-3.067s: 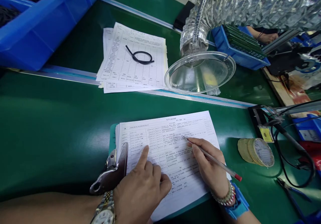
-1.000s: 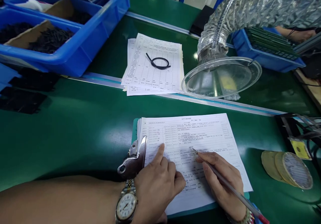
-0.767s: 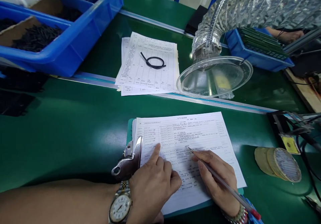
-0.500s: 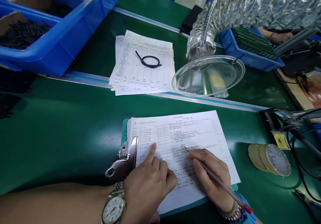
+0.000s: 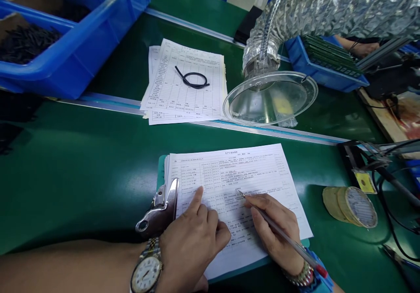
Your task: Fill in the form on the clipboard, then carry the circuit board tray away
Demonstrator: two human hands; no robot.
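**Left hand (image 5: 193, 236) and right hand (image 5: 277, 240) at a white, rectangular printed paper sheet (image 5: 252, 175)**

Left hand: one finger extended over the sheet, the others curled with tips hidden; whether it grips anything cannot be told. At far left, a blue plastic divided bin (image 5: 95, 39) contains thin black pieces (image 5: 28, 41). A round-faced metal watch (image 5: 146, 274) encircles the left wrist, near a shiny silver metal clip (image 5: 162, 207) at the left edge of the flat teal clipboard (image 5: 160, 170) beneath the sheet. Beyond, a looped black flexible tube (image 5: 186, 82) lies on white gridded paper forms (image 5: 170, 96). Right hand: closed in a writing grip on a slim, clear plastic pen (image 5: 295, 245) with a red end, its tip near the sheet's middle. Farther back, a clear round hood (image 5: 239, 105) ends a crinkled silver duct (image 5: 328, 8). Rightward: a blue plastic tray (image 5: 320, 72) of green boards (image 5: 331, 57), a pale yellow cylindrical object (image 5: 336, 201), another person's hand (image 5: 365, 49).
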